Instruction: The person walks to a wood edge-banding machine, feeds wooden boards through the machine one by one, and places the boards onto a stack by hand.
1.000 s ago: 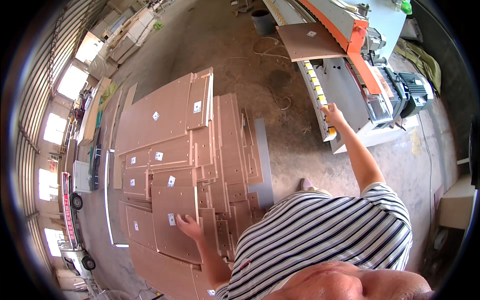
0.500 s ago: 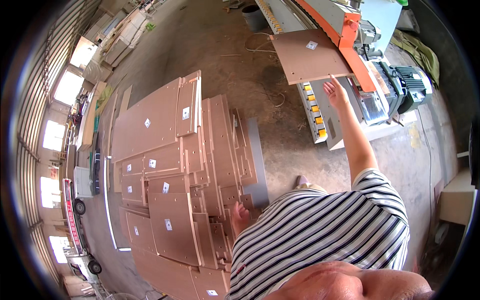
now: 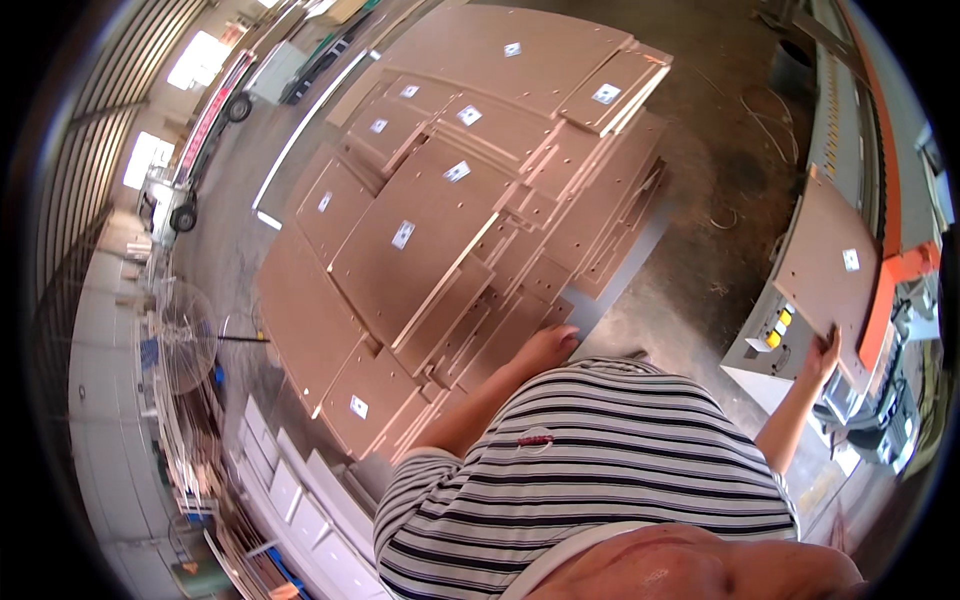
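Note:
A brown board panel [image 3: 822, 262] with a white label lies on the machine at the right, its far side beside the orange guard [image 3: 885, 290]. My right hand [image 3: 822, 356] is at the panel's near edge, closed on it with the thumb at the upper face. Part of those fingers is hidden by the edge. My left hand [image 3: 550, 346] hangs beside the large stack of brown panels [image 3: 415, 215], fingers curled in loosely, with nothing visible in them. From this picture, contact between that hand and the stack is unclear.
Yellow rollers [image 3: 778, 328] line the machine's near side, and a motor [image 3: 880, 425] sits by its near end. Beyond the stack is a dark bucket [image 3: 790, 66]. A standing fan [image 3: 185, 335] and white panels [image 3: 290, 490] are at the left.
My view has turned rightward, so the stack appears more central and the machine farther right. My right hand has gone from open beside the panel's edge to closed on it.

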Action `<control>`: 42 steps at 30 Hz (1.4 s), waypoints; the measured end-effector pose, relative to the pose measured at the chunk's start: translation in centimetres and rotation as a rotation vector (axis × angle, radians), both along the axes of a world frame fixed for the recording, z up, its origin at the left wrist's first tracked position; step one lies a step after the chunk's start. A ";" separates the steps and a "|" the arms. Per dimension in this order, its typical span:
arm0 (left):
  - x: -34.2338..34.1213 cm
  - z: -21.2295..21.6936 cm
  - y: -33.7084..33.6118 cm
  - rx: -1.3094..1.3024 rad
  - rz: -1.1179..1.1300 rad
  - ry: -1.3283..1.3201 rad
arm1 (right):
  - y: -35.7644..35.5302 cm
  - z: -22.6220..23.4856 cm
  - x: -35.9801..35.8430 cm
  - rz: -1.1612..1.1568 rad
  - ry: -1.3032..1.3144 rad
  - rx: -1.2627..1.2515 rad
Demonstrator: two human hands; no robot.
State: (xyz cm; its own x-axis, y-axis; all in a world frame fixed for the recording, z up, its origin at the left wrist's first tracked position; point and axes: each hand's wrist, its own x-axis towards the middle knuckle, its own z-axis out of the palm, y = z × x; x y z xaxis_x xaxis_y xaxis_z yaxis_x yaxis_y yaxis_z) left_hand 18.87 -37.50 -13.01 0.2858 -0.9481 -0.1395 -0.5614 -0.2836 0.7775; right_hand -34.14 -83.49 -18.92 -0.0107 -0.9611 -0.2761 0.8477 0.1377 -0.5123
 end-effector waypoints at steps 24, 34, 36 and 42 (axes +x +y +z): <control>4.9 14.6 10.0 -0.629 1.106 0.764 | 32.7 17.5 47.1 1.342 0.212 0.033; 13.7 9.9 22.6 -0.053 1.387 -0.067 | 41.5 14.6 59.6 1.750 0.247 0.127; 14.1 9.8 23.1 0.179 1.073 -0.918 | 40.9 13.8 60.0 1.839 0.363 0.175; 13.0 9.8 15.3 0.055 0.399 -0.761 | 39.4 11.3 56.7 1.737 0.353 0.184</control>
